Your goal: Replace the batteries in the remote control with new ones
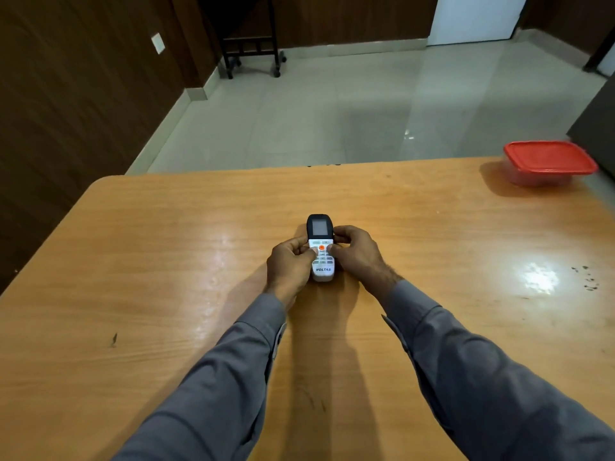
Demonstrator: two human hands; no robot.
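A white remote control (pixel 320 247) with a black top, a small screen and an orange button lies face up near the middle of the wooden table (pixel 166 261). My left hand (pixel 290 262) grips its left side, thumb on the keypad. My right hand (pixel 354 251) grips its right side, fingers curled around the edge. The remote's back and battery cover are hidden underneath. No batteries are in view.
A clear plastic box with a red lid (pixel 549 163) stands at the table's far right corner. Dark specks (pixel 586 277) mark the tabletop at right. Beyond the far edge lie a tiled floor and a black wheeled stand (pixel 253 51).
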